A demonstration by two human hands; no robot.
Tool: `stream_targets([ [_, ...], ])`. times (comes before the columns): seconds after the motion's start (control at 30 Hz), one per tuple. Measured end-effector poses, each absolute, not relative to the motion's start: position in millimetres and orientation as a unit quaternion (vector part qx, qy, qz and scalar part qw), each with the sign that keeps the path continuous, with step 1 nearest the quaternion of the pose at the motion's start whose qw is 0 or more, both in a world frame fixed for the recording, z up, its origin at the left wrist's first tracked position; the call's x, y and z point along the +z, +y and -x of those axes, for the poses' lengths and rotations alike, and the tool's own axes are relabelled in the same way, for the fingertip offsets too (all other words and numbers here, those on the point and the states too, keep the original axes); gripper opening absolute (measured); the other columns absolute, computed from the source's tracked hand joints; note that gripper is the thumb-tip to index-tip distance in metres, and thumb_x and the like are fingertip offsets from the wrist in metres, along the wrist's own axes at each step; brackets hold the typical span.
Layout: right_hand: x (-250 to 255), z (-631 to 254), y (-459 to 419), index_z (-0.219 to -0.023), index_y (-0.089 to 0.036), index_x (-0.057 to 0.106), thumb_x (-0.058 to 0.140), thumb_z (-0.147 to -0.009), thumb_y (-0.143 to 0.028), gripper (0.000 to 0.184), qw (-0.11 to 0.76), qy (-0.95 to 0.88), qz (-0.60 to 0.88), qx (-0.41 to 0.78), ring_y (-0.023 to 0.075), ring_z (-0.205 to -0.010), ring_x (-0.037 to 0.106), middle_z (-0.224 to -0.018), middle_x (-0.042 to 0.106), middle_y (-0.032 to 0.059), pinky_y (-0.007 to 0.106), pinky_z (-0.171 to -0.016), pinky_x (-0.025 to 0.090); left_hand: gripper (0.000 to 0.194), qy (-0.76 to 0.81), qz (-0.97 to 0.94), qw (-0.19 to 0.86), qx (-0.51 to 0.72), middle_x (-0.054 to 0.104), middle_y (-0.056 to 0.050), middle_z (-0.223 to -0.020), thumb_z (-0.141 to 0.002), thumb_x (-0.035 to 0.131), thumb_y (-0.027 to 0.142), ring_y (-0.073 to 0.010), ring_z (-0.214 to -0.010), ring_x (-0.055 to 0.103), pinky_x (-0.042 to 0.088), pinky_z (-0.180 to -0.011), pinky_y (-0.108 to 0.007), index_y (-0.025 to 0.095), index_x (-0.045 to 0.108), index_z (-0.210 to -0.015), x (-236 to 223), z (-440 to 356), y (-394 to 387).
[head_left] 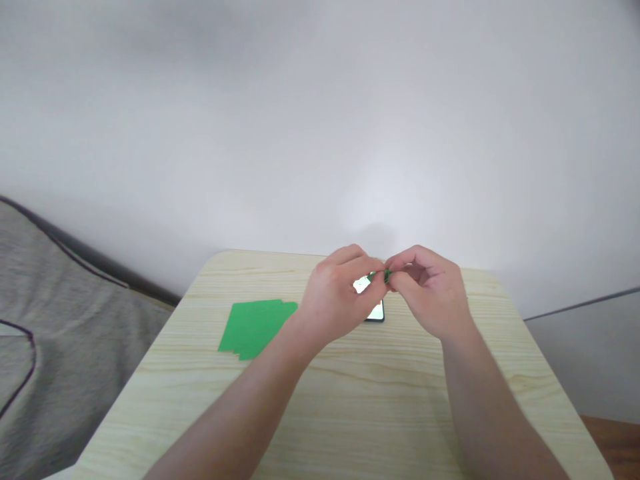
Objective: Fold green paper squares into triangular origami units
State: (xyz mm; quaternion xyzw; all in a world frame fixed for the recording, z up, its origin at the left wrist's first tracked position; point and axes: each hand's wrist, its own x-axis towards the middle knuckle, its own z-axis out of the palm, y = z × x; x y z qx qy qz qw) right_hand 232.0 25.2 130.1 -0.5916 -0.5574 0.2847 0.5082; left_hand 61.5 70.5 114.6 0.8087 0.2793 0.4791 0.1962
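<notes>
Between the fingertips of both hands is a small piece of folded green paper [387,276], mostly hidden by the fingers. My left hand [340,290] pinches it from the left, thumb and forefinger closed on it. From the right, my right hand [430,287] pinches the same piece, its fingertips touching those of the left. Beneath the hands lies a phone [376,312] with a bright screen, partly covered by my left hand. Several green paper sheets [257,327] lie in an uneven stack left of my left wrist, which overlaps their right edge.
The light wood-grain table [345,400] stands against a white wall [320,133]. Grey fabric with dark piping [90,333] is beside the table on the left. At the lower right, a strip of brown floor [615,440] shows past the table edge.
</notes>
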Motion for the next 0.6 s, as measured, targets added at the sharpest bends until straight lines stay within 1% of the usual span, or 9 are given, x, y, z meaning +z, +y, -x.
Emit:
stream_targets([
  [0.13, 133.0, -230.9, 25.0, -0.084, -0.022, 0.069, 0.066, -0.077, -0.015, 0.010, 0.535, -0.540, 0.566, 0.319, 0.0191, -0.073, 0.072, -0.084, 0.076, 0.0022, 0.034, -0.069, 0.059, 0.014, 0.277, -0.787, 0.230, 0.501, 0.071, -0.002, -0.084, -0.093, 0.063, 0.014, -0.0120, -0.075, 0.062, 0.050, -0.063, -0.026, 0.021, 0.076, -0.093, 114.6, -62.4, 70.1],
  [0.3, 131.4, -228.1, 26.9, -0.089, -0.022, 0.072, 0.066, -0.078, -0.016, 0.014, 0.574, -0.532, 0.541, 0.308, 0.0174, -0.069, 0.071, -0.080, 0.075, 0.0007, 0.033, -0.067, 0.060, 0.013, 0.288, -0.764, 0.253, 0.519, 0.074, -0.004, -0.088, -0.092, 0.064, 0.014, -0.0122, -0.076, 0.065, 0.052, -0.058, -0.022, 0.020, 0.076, -0.095, 114.6, -63.5, 68.8],
  [0.43, 128.9, -226.8, 27.7, -0.090, -0.022, 0.076, 0.064, -0.080, -0.016, 0.017, 0.570, -0.534, 0.551, 0.293, 0.0173, -0.068, 0.072, -0.078, 0.075, 0.0002, 0.031, -0.065, 0.059, 0.014, 0.285, -0.754, 0.264, 0.529, 0.074, -0.004, -0.092, -0.092, 0.064, 0.014, -0.0126, -0.080, 0.067, 0.055, -0.057, -0.021, 0.020, 0.075, -0.097, 115.2, -64.2, 67.3],
  [0.53, 131.0, -226.2, 26.7, -0.089, -0.022, 0.075, 0.065, -0.079, -0.016, 0.015, 0.564, -0.527, 0.560, 0.300, 0.0177, -0.068, 0.072, -0.076, 0.075, 0.0004, 0.032, -0.066, 0.060, 0.014, 0.282, -0.750, 0.274, 0.532, 0.074, -0.003, -0.093, -0.092, 0.064, 0.012, -0.0115, -0.081, 0.068, 0.056, -0.059, -0.019, 0.020, 0.074, -0.097, 116.1, -64.5, 66.3],
  [0.6, 134.7, -225.7, 25.4, -0.087, -0.021, 0.073, 0.067, -0.078, -0.016, 0.012, 0.560, -0.522, 0.564, 0.309, 0.0181, -0.069, 0.072, -0.079, 0.075, 0.0011, 0.033, -0.069, 0.061, 0.014, 0.276, -0.751, 0.277, 0.532, 0.074, -0.003, -0.094, -0.092, 0.064, 0.010, -0.0110, -0.083, 0.068, 0.058, -0.060, -0.018, 0.019, 0.074, -0.096, 116.8, -64.6, 65.9],
])
